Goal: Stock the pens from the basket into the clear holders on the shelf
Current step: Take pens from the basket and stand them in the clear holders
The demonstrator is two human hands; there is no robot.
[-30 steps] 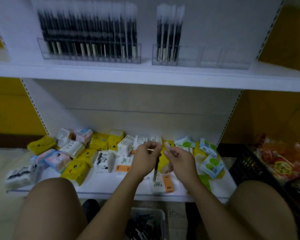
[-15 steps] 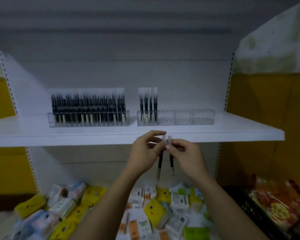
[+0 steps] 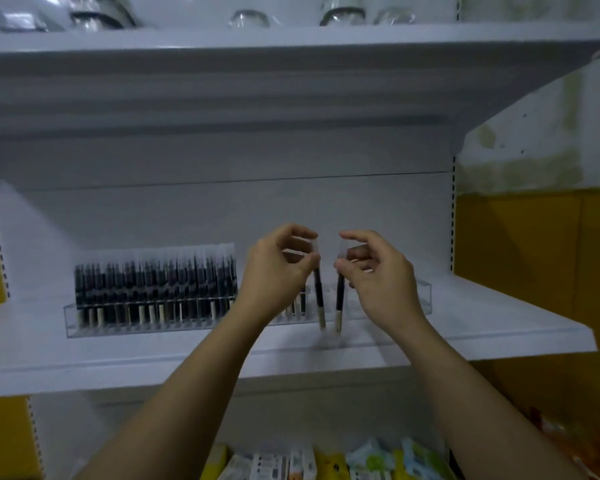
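Note:
My left hand [image 3: 278, 271] pinches the clear-wrapped top of one black pen [image 3: 319, 299], which hangs upright. A second black pen [image 3: 339, 299] dangles from the pinch of my right hand [image 3: 378, 275], a little to the right of the first. Both pens hang just in front of the right clear holder [image 3: 425, 299] on the middle shelf [image 3: 499, 327]. A few pens stand at that holder's left end, partly hidden behind my left hand. To the left, another clear holder [image 3: 70, 320] is packed with several black pens [image 3: 153, 289]. The basket is out of view.
An upper shelf [image 3: 291, 46] overhangs the work area and carries glassware [image 3: 342, 10]. Colourful packets [image 3: 361, 462] lie on the lower shelf at the bottom edge. A yellow wall [image 3: 534, 271] flanks the unit on the right.
My view has tilted up from the lower shelf to the pen shelf. Both hands rose with a pen each, and the two pens have moved slightly apart in front of the right holder.

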